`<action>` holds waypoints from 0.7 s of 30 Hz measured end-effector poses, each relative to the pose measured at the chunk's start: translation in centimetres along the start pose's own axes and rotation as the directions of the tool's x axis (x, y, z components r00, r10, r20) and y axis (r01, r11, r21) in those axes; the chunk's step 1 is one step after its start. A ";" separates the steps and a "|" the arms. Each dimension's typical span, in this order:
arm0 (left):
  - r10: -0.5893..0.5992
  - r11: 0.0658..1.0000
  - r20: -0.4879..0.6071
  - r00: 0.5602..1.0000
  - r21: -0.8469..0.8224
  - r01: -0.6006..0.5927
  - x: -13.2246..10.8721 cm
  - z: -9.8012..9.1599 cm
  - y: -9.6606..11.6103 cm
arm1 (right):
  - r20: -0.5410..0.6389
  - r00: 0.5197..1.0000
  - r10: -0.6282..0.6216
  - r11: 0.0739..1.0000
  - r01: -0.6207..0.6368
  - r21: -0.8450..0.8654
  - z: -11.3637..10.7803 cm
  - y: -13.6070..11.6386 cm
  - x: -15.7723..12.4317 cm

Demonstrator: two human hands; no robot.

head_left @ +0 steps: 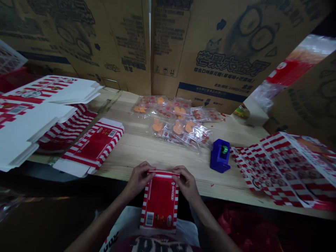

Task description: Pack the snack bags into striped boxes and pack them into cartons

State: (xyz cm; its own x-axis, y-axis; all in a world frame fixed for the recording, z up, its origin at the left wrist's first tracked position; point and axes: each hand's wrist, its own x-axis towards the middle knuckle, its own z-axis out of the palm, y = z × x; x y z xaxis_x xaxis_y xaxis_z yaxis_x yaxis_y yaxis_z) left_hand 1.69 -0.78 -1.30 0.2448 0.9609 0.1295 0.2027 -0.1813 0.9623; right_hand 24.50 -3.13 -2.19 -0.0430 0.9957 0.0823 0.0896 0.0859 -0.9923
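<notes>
A red box (160,199) with striped red-and-white borders and a barcode is held close to my body at the table's front edge. My left hand (140,176) pinches its upper left corner, thumb on the face. On the upper right corner, my right hand (187,182) is closed in the same way. The fingers behind the box are hidden. Beyond my hands lie several clear packets (178,127) with orange shaped pieces inside. To the right of them stands a blue tape dispenser (219,156) with a green core.
Flat red-and-white cartons (105,138) lie at the left, beside stacked white-backed ones (34,129). Striped printed boxes (286,171) cover the right end of the table. Large brown cardboard boxes (215,45) wall off the back.
</notes>
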 end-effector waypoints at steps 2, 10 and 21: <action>0.006 0.999 0.022 1.000 0.033 -0.006 -0.2 -0.2 0.4 | 0.048 0.999 -0.002 0.999 0.004 -0.044 -0.2 -0.3 -0.1; -0.058 0.988 0.122 0.991 0.149 0.039 0.8 -1.6 1.7 | 0.130 0.985 0.116 0.984 -0.096 -0.149 -0.9 -2.0 1.5; -0.085 0.991 0.284 0.955 0.119 0.053 2.6 -3.1 2.0 | 0.230 0.965 0.125 0.969 -0.069 -0.236 -1.1 -3.6 3.2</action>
State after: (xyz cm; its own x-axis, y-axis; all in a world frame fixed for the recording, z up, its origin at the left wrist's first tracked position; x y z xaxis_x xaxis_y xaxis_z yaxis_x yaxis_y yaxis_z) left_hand -0.17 2.05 1.65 0.4860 0.8735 -0.0263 0.3266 -0.1537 0.9326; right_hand 25.17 -0.18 1.79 -0.2591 0.9636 -0.0655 0.3251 0.0232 -0.9454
